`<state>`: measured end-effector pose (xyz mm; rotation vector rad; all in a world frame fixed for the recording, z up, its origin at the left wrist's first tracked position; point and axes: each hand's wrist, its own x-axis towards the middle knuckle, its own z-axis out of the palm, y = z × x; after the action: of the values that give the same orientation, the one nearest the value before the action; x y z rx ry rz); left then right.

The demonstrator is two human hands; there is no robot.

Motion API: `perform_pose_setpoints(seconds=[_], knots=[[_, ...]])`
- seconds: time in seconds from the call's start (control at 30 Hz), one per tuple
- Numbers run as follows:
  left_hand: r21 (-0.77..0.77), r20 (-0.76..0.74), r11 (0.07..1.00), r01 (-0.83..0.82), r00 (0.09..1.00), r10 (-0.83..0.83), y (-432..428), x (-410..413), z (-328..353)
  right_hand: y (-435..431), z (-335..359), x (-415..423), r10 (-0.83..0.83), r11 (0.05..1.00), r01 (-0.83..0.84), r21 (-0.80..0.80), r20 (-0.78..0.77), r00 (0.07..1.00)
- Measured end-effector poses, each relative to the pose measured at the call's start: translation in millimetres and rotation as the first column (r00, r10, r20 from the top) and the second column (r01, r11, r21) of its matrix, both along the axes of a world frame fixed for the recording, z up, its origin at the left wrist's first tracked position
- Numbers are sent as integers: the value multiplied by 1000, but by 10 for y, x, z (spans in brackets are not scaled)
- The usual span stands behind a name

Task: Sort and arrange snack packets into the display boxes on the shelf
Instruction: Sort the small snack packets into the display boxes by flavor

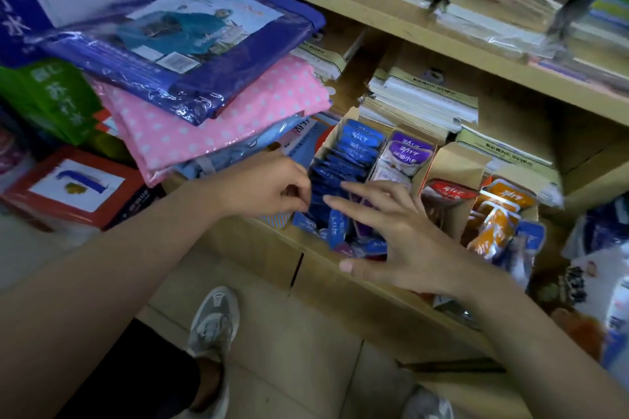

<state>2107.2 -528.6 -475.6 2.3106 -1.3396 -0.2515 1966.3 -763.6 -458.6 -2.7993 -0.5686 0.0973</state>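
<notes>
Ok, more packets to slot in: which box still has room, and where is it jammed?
The red box looks roomiest: a dark gap lies before its red packet, between the right hand and the orange packets. The blue box is packed tight; loose packets crowd the front beneath that hand.

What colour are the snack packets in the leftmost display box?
Blue, with white lettering: the snack packets show best in the head view.

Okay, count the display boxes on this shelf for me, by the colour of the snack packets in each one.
Blue packets: 1
Purple packets: 1
Red packets: 1
Orange packets: 1
Total: 4
</notes>
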Motion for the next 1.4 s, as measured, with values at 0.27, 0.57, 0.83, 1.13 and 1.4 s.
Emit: perform_pose_setpoints(seconds=[0.27, 0.57, 0.83, 1.13, 1.4], knots=[[-296, -46, 920, -258, 966, 256, -33, 45, -105, -186, -78, -28, -4, 992, -11, 129, 118, 993], [-145, -298, 968, -206, 942, 156, 28, 33, -10, -233, -85, -77, -54, 971, 42, 236, 48, 997], [-127, -424, 951, -283, 882, 206, -37, -19, 42, -271, -11, -140, -76, 931, 107, 349, -102, 992], [-237, -205, 969, -77, 978, 28, -346, -504, 55, -346, 147, -427, -153, 958, 160, 239, -46, 987], [-385, -162, 903, -189, 977, 136, -419, -438, -105, -327, -3, -560, -125, 975, 81, 208, 206, 970]])
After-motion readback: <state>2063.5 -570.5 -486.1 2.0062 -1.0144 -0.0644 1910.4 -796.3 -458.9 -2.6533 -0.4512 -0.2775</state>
